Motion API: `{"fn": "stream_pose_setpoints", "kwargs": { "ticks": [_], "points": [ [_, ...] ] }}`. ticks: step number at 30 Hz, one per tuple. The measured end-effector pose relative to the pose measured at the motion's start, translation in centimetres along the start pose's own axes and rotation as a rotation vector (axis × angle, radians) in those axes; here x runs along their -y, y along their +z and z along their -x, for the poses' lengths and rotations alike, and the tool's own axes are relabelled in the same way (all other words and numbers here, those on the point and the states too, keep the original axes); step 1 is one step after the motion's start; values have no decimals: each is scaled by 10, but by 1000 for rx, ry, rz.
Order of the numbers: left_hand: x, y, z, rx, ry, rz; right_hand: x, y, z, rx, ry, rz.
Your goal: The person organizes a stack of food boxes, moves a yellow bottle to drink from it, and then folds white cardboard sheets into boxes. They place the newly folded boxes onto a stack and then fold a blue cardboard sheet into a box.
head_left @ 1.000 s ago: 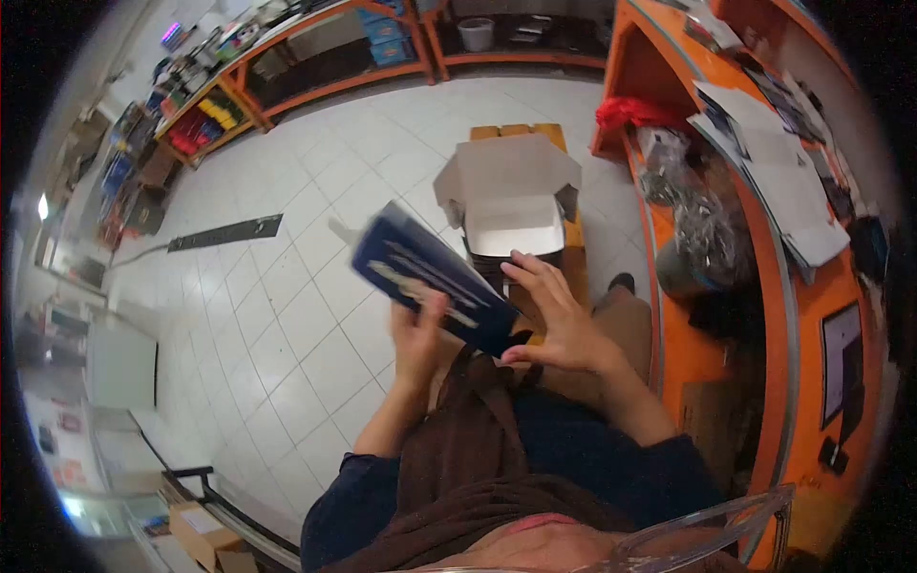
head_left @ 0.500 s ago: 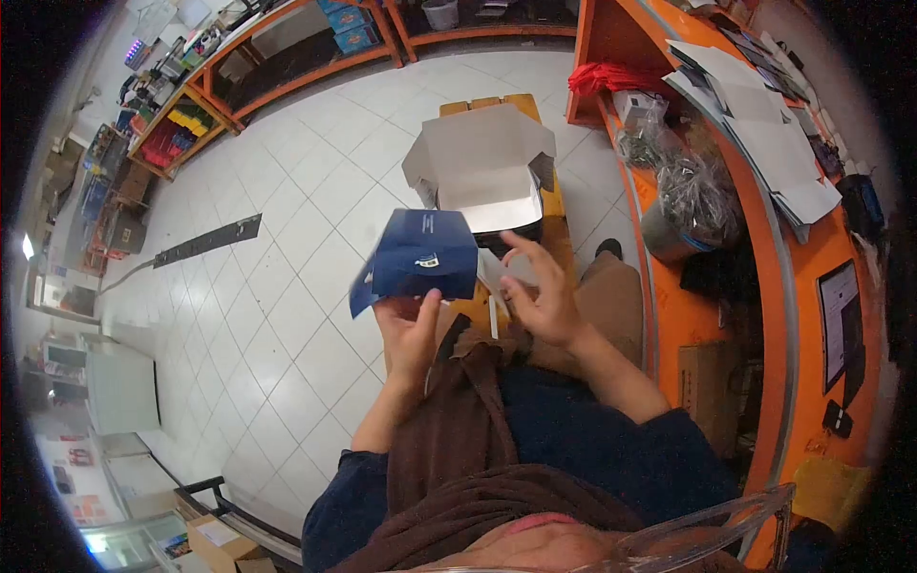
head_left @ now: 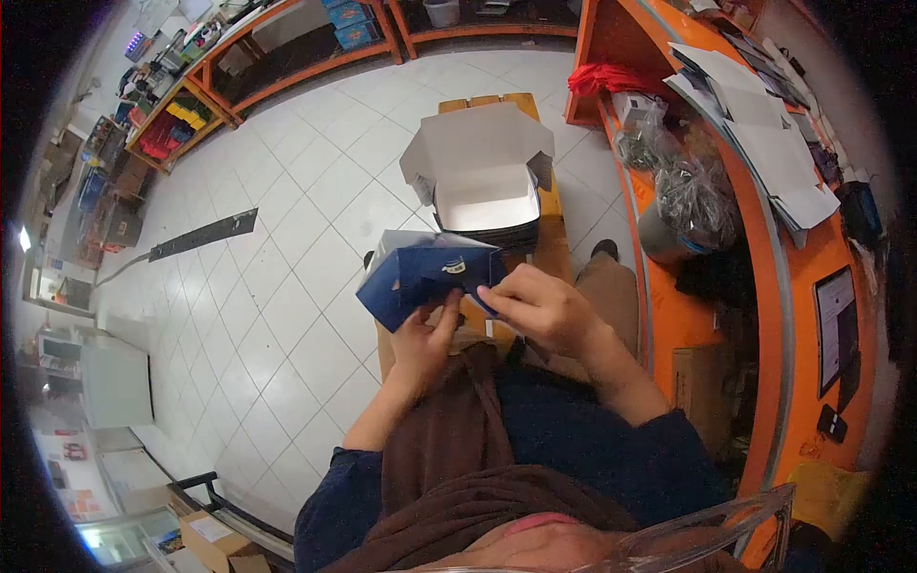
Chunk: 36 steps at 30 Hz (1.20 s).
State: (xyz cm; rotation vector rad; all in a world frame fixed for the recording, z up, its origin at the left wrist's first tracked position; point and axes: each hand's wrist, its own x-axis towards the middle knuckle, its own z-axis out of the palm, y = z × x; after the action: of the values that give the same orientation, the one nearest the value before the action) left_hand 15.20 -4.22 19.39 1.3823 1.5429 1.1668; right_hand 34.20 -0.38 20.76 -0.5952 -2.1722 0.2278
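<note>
A blue folded cardboard box [head_left: 413, 277] with a small white-and-yellow logo is held up in front of my lap. My left hand [head_left: 425, 346] grips its lower edge from below, thumb on the near face. At the right end, my right hand [head_left: 544, 307] pinches a blue flap of the same box between thumb and fingers. Just beyond it, a larger carton [head_left: 492, 198] stands with its lid raised, showing a white inside and dark outer sides. That carton rests on a yellow wooden bench [head_left: 554, 250].
To my right runs an orange workbench [head_left: 778, 315] with flat white card sheets [head_left: 778, 143] and a tablet [head_left: 837, 329] on it. A grey bucket [head_left: 669, 234] holding clear plastic bags stands on its lower shelf. White floor tiles [head_left: 306, 191] lie to the left.
My right hand has gone from spread fingers to pinching the box's right flap. The blue box has moved slightly down and tilted, with its right end turned toward my right hand.
</note>
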Motion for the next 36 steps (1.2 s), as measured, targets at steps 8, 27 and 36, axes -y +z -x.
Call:
{"fn": "stream_pose_setpoints", "kwargs": {
  "ticks": [8,27,36],
  "points": [
    [7,2,4,174,186,-220,-7,8,1,-226,74,-158],
    [-5,-51,-46,-192,949,32,-17,-27,-3,209,175,-410],
    [-24,-44,-45,387,970,-239,-25,-36,-7,162,140,-376]
  ]
}}
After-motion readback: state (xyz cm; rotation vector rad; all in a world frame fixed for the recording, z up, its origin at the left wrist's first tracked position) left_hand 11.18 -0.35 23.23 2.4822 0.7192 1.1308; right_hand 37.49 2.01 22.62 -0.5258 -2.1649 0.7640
